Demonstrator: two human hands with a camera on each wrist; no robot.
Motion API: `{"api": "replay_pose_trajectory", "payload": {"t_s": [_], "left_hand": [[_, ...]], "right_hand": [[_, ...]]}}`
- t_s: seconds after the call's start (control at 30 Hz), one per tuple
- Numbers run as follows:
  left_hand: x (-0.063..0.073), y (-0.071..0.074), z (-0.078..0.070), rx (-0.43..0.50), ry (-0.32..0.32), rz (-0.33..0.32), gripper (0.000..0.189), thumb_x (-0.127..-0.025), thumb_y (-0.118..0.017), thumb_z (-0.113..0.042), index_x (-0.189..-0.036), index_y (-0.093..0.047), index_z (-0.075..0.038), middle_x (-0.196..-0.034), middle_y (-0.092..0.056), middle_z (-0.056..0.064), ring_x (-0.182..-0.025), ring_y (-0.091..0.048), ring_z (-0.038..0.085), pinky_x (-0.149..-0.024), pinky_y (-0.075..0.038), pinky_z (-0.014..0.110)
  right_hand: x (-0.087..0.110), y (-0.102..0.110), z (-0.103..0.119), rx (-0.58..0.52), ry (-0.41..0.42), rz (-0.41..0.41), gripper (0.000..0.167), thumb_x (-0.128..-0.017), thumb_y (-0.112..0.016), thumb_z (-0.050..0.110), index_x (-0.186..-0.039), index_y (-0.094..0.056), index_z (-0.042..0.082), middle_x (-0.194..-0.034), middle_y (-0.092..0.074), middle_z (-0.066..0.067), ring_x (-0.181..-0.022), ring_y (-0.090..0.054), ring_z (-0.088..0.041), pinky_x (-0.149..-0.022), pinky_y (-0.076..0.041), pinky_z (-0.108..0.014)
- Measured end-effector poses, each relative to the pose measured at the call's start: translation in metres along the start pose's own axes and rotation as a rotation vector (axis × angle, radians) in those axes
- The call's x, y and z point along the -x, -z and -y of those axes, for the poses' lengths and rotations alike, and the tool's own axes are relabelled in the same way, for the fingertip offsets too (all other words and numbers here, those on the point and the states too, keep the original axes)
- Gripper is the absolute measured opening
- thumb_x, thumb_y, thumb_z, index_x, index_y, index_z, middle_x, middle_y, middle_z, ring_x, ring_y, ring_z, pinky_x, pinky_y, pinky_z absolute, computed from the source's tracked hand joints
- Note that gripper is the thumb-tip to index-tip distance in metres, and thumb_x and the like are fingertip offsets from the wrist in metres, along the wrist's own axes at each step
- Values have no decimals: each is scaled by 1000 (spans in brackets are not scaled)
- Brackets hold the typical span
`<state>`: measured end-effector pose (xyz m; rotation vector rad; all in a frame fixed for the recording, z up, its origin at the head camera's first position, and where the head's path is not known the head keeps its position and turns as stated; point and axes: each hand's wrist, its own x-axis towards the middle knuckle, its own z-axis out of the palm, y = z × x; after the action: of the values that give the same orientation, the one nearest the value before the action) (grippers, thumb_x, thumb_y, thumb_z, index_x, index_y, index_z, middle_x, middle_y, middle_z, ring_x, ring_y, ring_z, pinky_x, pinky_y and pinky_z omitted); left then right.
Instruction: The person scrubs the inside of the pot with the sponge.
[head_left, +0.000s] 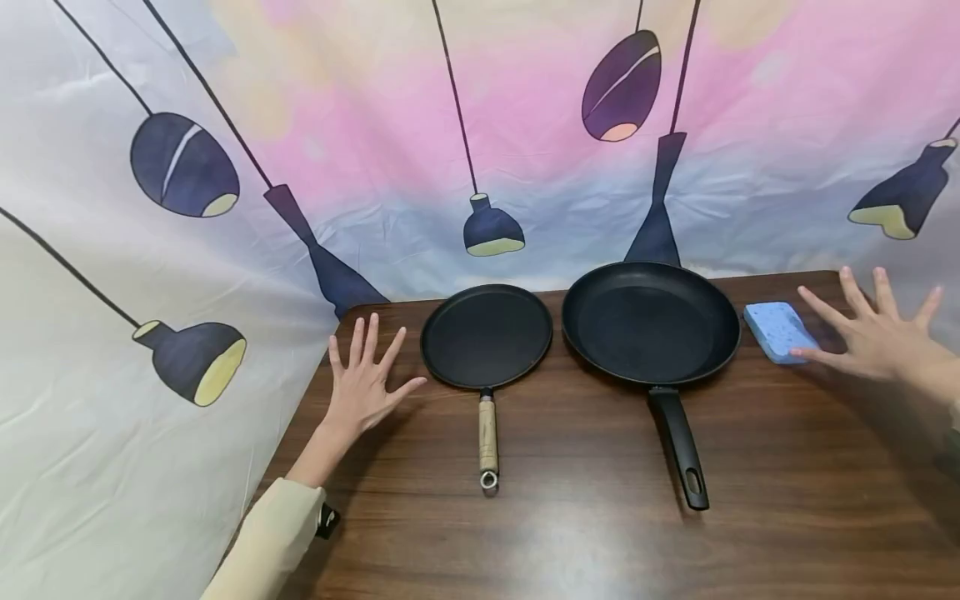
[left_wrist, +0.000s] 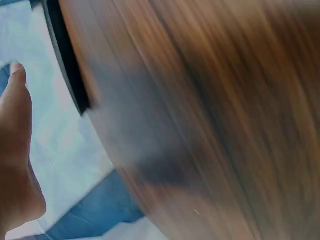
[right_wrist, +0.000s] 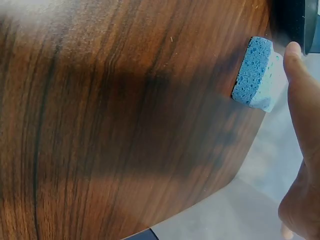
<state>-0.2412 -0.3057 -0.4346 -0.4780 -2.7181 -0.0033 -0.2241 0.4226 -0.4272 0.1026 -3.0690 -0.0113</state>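
My left hand is spread with straight fingers beside a flat round black pan, which has a wooden handle. Nothing is in that hand. On the right, my right hand is also spread wide, its thumb overlapping the edge of a blue sponge in the head view. The right wrist view shows the sponge on the table, with the thumb apart from it. Between the two hands, a larger, deeper black frying pan lies with its black handle toward me.
Both pans and the sponge stand along the back of a brown wooden table. Behind it hangs a cloth backdrop printed with dark lamps. In the left wrist view, a black pan rim shows near the upper left.
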Motion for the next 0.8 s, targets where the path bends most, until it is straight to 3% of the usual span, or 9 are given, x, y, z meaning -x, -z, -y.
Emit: {"api": "replay_pose_trajectory", "payload": {"t_s": [0.17,0.4,0.6,0.7,0.8], "left_hand": [[2,4,-19,43,31,43,95,-89,-50,-80,-165,-12,-36,-173,10,9,-160,6,36,-120,5,72],[6,17,-51,204,75,156,96,-94,-67,-56,-166,-9,-30,-172,9,16,-160,7,39,-122,-1,70],[14,21,-70,358,62,175,91,-97,-67,-46,-166,-11,-24,-171,-8,22,-156,-13,46,-118,-15,74],[17,19,-73,481,72,178,89,-99,-67,-40,-166,-12,-21,-168,-20,24,-152,-24,50,-116,-21,75],[21,17,-76,629,102,236,88,-100,-66,-35,-166,-10,-20,-164,-30,25,-149,-32,49,-116,-25,72]], "right_hand": [[-2,-7,2,-87,-1,50,115,-89,-59,75,-159,21,35,-160,26,-33,-143,25,-65,-97,17,-90],[-10,-11,4,-98,-16,60,117,-90,-58,75,-159,24,29,-157,15,-44,-141,7,-73,-105,-2,-87],[-12,-14,3,-190,-19,72,116,-93,-56,72,-160,20,16,-150,7,-54,-132,-6,-80,-103,-14,-86],[-14,-14,5,-246,-40,121,115,-95,-55,70,-160,17,9,-149,6,-56,-128,-11,-82,-98,-21,-88],[-15,-13,8,-257,-39,153,112,-96,-53,69,-160,11,3,-148,-2,-56,-125,-17,-82,-95,-27,-87]]}}
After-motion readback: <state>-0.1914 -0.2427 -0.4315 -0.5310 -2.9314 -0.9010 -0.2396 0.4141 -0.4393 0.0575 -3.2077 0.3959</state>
